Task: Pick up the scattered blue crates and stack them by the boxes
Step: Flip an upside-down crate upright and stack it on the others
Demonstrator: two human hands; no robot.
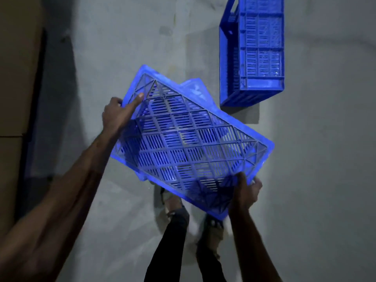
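I judge a corner slip could drop the crate: left hand and right hand fingers curl round only its opposite corners.

Blue slatted crate, second blue crate, grey floor.

A blue slatted plastic crate, bottom side up and tilted, fills the middle, gripped by the left hand at its far-left corner and the right hand at its near-right corner. It hides the floor beneath. A second blue plastic crate sits on the grey concrete floor at upper right, with only a narrow strip of floor between the two. Brown cardboard boxes wall the left edge. Bare floor lies open between boxes and crates and along the right. The person's feet stand under the held crate's near edge.
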